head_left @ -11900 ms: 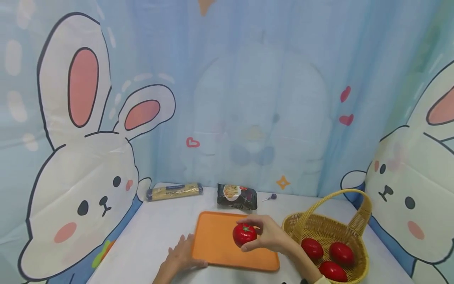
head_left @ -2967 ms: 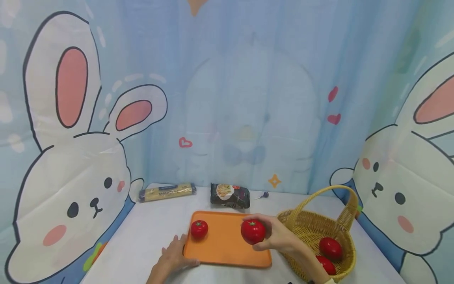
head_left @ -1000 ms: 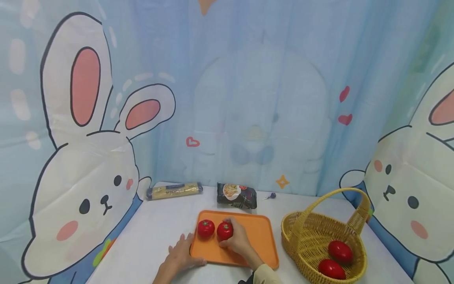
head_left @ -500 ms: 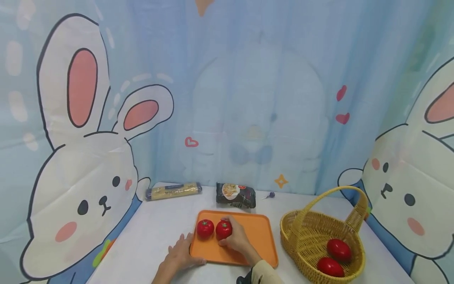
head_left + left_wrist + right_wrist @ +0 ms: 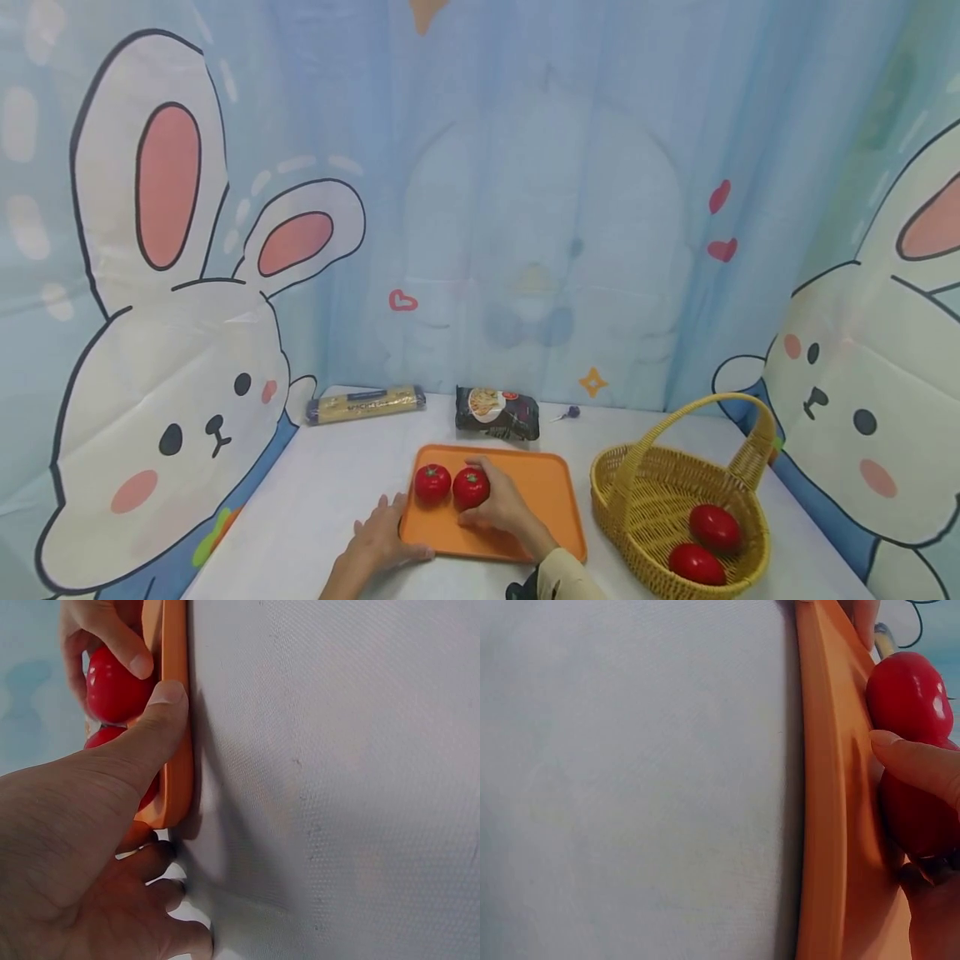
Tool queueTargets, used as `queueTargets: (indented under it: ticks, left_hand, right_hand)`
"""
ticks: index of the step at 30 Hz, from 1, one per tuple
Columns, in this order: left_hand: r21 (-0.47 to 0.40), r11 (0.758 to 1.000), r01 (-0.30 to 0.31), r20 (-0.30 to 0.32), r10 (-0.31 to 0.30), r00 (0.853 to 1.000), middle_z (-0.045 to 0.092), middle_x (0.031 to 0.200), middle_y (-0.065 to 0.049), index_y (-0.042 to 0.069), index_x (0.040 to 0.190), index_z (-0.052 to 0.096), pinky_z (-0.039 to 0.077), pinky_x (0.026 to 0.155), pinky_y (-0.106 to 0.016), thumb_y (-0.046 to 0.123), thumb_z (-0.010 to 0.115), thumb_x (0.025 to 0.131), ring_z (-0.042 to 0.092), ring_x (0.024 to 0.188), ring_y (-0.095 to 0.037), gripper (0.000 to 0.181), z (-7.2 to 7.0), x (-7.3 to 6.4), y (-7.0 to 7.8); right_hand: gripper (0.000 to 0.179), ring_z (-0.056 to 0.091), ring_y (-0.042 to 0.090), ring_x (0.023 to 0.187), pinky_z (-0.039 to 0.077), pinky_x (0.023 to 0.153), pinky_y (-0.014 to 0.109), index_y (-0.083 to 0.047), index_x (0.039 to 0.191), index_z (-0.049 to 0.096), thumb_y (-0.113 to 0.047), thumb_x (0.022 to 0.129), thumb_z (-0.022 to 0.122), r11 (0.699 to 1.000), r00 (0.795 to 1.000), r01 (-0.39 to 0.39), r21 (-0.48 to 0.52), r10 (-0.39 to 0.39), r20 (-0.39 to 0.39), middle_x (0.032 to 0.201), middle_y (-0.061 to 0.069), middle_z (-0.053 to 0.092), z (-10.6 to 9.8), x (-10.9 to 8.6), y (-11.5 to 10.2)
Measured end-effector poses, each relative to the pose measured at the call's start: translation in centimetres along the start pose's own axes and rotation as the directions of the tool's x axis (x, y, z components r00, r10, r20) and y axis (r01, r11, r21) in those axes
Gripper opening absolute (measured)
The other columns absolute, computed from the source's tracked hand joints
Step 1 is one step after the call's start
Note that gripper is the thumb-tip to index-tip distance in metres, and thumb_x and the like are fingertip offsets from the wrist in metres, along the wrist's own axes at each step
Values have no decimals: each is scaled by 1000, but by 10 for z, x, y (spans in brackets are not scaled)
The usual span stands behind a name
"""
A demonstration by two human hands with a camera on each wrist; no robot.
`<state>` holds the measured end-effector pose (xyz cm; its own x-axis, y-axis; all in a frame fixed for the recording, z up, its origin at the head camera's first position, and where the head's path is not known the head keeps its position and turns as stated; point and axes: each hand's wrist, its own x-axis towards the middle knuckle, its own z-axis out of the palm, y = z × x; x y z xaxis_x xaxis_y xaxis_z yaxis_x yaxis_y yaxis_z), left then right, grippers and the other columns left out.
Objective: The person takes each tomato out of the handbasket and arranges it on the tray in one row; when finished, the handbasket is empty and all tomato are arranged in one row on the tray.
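Note:
On the orange tray, my right hand grips a red tomato with its thumb and fingers. The tomato sits low on the tray; the right wrist view shows the thumb across it. Just left of it, almost or actually touching, sits another tomato with a green stem top. My left hand rests at the tray's front left corner, fingers spread. In the left wrist view its thumb lies against the tray's front rim, while the other fingers spread beyond the corner.
A yellow wicker basket with a tall handle stands at the right, holding two red, smooth, roundish items. Along the back lie a gold spaghetti packet, a black food packet and a small dark lollipop-like item.
One tomato came to rest at the tray's left; another was carried left from over the tray's right side and set beside it. Basket contents fell from three to two. Lately little moves.

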<state>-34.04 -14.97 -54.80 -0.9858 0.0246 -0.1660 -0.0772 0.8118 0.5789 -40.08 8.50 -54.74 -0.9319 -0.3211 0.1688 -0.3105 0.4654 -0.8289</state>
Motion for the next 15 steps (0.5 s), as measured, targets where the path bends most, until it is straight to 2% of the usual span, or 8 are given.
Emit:
queueTargets:
  ticks: [5, 10, 13, 15]
  left_hand:
    - [-14, 1000, -4, 9, 5, 1000, 46, 158, -38, -7, 155, 49, 19, 122, -81, 38, 99, 78, 33, 153, -58, 102, -9, -15, 12]
    - [-7, 1000, -26, -1, 26, 1000, 47, 157, -38, -8, 155, 49, 20, 122, -81, 36, 98, 79, 33, 153, -58, 100, -8, -19, 12]
    - [5, 1000, -21, -5, 21, 1000, 47, 158, -37, -7, 155, 49, 21, 122, -80, 37, 98, 79, 34, 153, -57, 100, -9, -18, 12]
    - [9, 1000, -17, -2, 17, 1000, 47, 158, -37, -6, 155, 49, 21, 123, -80, 37, 98, 79, 34, 154, -57, 100, -11, -18, 12]
  right_hand:
    - [97, 56, 50, 136, 46, 114, 72, 1, 152, 50, -6, 70, 101, 998, 999, 48, -45, -47, 22, 149, 26, 60, -11, -9, -6]
    - [106, 47, 52, 146, 38, 118, 75, 1, 159, 44, -18, 72, 102, 979, 988, 104, -176, -82, 128, 159, 27, 51, -45, -29, -35]
    - [102, 48, 51, 147, 42, 116, 74, -4, 161, 45, -28, 77, 99, 960, 963, 154, -234, -93, 252, 161, 23, 50, -76, -41, -58]
    - [97, 47, 50, 148, 42, 117, 72, -5, 161, 46, -31, 81, 97, 958, 931, 196, -208, -115, 346, 162, 21, 50, -98, -49, -70]
